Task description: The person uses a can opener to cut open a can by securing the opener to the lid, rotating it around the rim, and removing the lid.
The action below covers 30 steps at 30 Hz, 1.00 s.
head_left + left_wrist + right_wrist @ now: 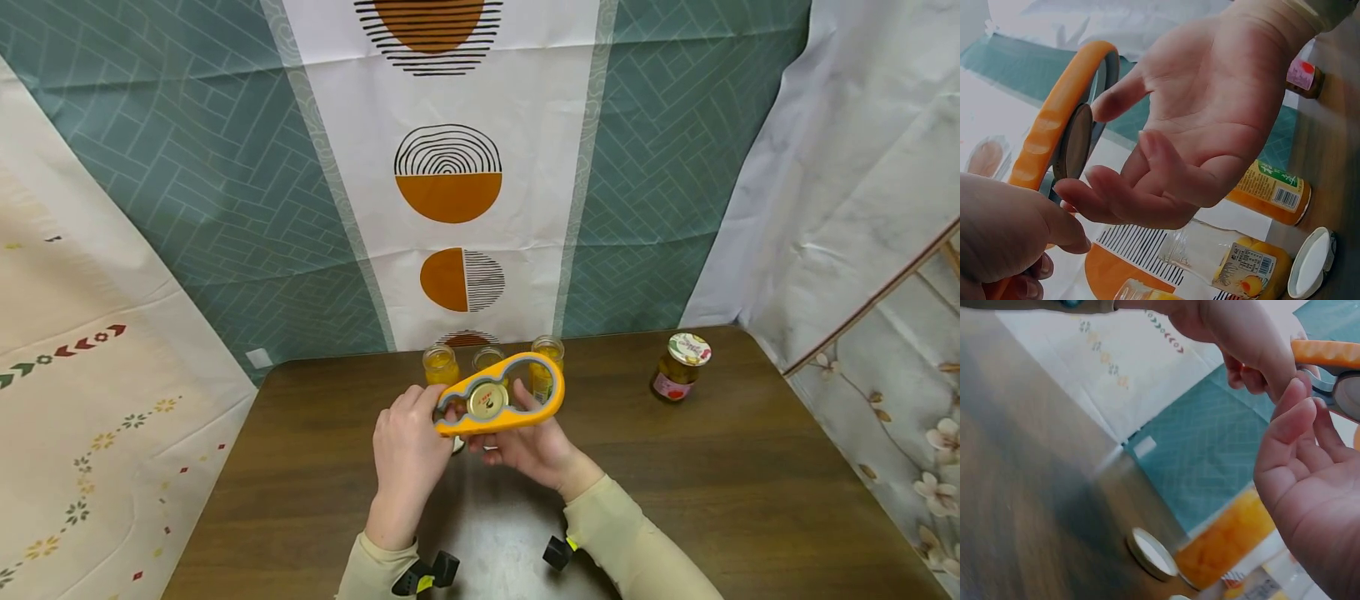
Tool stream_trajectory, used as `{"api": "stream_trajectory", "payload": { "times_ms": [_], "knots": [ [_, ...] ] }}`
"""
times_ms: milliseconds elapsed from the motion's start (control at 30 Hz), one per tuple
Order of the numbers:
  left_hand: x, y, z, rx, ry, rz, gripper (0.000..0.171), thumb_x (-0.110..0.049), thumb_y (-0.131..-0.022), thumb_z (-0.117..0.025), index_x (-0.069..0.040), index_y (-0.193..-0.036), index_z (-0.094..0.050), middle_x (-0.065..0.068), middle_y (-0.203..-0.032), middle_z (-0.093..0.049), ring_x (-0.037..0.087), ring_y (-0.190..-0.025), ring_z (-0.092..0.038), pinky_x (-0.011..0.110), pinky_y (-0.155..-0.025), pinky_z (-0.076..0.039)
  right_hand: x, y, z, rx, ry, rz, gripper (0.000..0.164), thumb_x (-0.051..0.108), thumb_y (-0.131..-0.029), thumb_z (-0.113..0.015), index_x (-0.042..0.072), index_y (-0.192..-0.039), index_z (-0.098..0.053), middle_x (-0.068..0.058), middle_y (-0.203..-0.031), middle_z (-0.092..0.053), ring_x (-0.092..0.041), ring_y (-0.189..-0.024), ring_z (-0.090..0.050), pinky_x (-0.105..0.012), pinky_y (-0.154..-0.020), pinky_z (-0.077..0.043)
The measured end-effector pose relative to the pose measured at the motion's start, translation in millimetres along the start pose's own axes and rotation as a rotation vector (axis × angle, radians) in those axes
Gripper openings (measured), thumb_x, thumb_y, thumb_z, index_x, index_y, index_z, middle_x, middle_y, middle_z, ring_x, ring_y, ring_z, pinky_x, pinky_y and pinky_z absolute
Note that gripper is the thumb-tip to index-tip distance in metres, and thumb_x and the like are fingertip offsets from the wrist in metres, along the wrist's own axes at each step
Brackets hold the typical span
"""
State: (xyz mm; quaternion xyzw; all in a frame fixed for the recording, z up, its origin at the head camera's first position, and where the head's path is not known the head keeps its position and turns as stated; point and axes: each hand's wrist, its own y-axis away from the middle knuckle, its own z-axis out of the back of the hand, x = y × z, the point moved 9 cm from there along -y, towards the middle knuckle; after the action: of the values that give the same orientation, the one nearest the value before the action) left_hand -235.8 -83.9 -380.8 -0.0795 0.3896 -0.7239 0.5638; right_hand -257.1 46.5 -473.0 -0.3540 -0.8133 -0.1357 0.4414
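My left hand (412, 442) grips one end of an orange jar opener (553, 403) with grey-lined round openings, held up over the table. A gold jar lid (487, 401) sits in the opener's middle opening. Palm up beneath the opener is my right hand (536, 454), its fingers loosely bent. In the left wrist view its thumb (1113, 103) and fingertips (1069, 192) are right at the lid's edge. Behind the opener stand three lidless glass jars with yellow-orange contents: left jar (441, 367), middle jar (486, 357) and right jar (548, 347).
A lidded jar (678, 367) with a pink label stands at the back right of the brown table (315, 475). Loose lids lie near the open jars, among them a white-lined lid (1311, 262). A patterned cloth backdrop (450, 100) hangs behind the table.
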Motion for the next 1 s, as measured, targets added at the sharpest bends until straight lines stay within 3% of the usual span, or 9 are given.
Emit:
{"api": "stream_trajectory", "payload": {
  "times_ms": [233,467,1000],
  "knots": [
    [-0.7,-1.9,-0.1,-0.002,-0.003,-0.023,0.03,0.002,-0.076,-0.084,-0.009,-0.103,-0.08,0.005,-0.081,-0.065,0.027,-0.07,-0.062,0.044,-0.061,-0.049,-3,1,-7,0.087,-0.18,0.02,0.062,0.067,-0.104,-0.052,0.02,-0.143,-0.063,0.002,-0.131,-0.07,-0.017,-0.109,-0.067,-0.031,-0.088,-0.051],
    [-1.2,-0.8,-0.4,-0.001,0.003,-0.041,0.034,0.002,-0.075,-0.086,-0.012,-0.105,-0.081,0.003,-0.084,-0.066,0.026,-0.073,-0.062,0.044,-0.064,-0.049,-4,1,-13,0.161,-0.208,0.037,0.062,0.064,-0.105,-0.054,0.016,-0.143,-0.062,0.002,-0.135,-0.065,-0.017,-0.113,-0.062,-0.031,-0.089,-0.049],
    [-6.1,-1.9,1.8,0.004,0.051,-0.092,0.038,0.003,-0.077,-0.084,-0.013,-0.111,-0.08,0.002,-0.09,-0.062,0.025,-0.078,-0.061,0.043,-0.065,-0.052,-6,2,-9,0.146,-0.259,0.052,0.053,0.057,-0.108,-0.053,0.019,-0.144,-0.059,0.001,-0.131,-0.067,-0.017,-0.112,-0.064,-0.032,-0.092,-0.051]
  ]
}}
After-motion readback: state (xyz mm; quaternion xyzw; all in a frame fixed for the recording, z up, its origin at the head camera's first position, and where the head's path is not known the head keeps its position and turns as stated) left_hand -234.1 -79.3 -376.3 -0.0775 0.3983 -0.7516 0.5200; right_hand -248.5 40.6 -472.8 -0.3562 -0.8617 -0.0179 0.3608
